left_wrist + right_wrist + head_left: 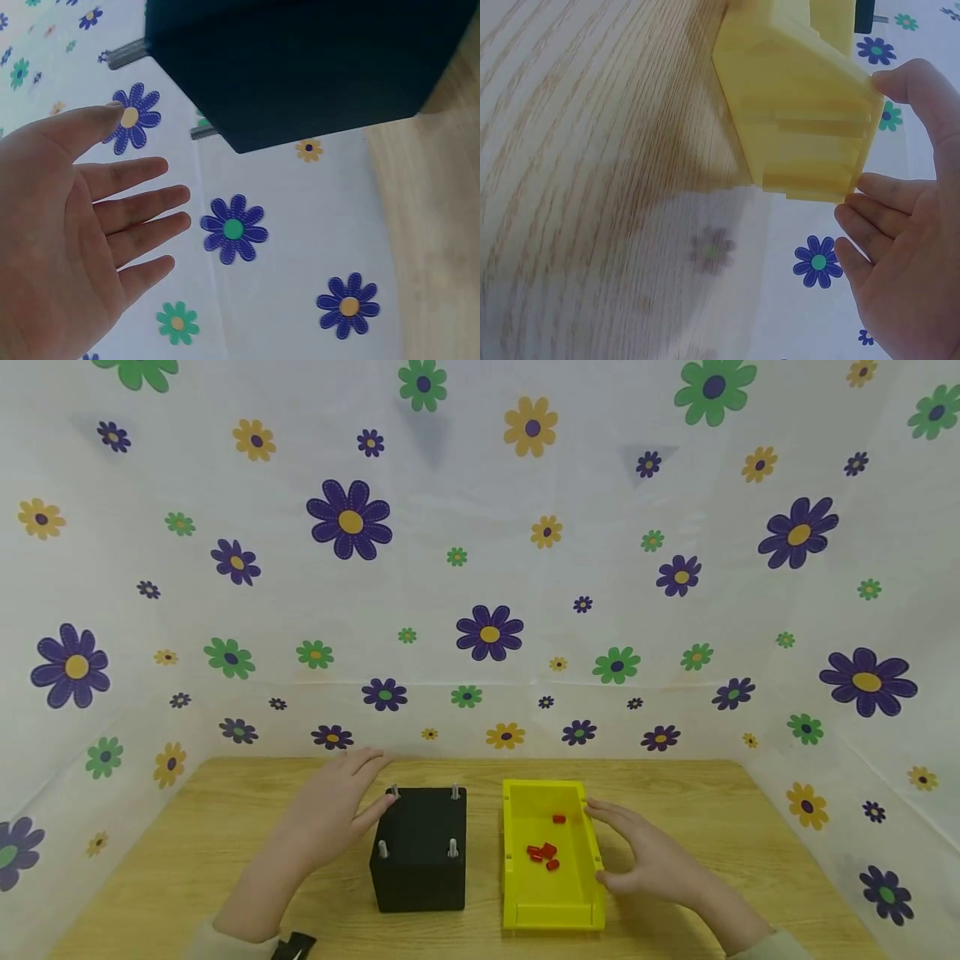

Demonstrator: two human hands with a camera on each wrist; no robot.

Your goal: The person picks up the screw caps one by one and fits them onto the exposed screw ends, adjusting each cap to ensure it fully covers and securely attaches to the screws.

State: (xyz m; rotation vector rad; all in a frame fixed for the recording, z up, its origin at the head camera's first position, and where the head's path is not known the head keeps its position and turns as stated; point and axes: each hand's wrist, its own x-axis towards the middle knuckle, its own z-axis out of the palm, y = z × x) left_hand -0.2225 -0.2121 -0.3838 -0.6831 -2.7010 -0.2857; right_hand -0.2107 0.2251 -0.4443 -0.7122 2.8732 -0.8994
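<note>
At left, the person's left hand [337, 814] extends from a pale sleeve [236, 942], fingers straight and thumb spread wide, holding nothing, just beside a black box-shaped block [420, 881]. Four metal pegs [453, 848] stand upright on the block's top, one near each corner. Next, apart from it, sits a yellow plastic bin [555, 916] with several small red pieces [552, 865] on its floor. At right, the person's right hand [648, 860], fingers relaxed and thumb apart, touches the bin's right side without gripping. Block and bin stand on a light wooden table [483, 877].
</note>
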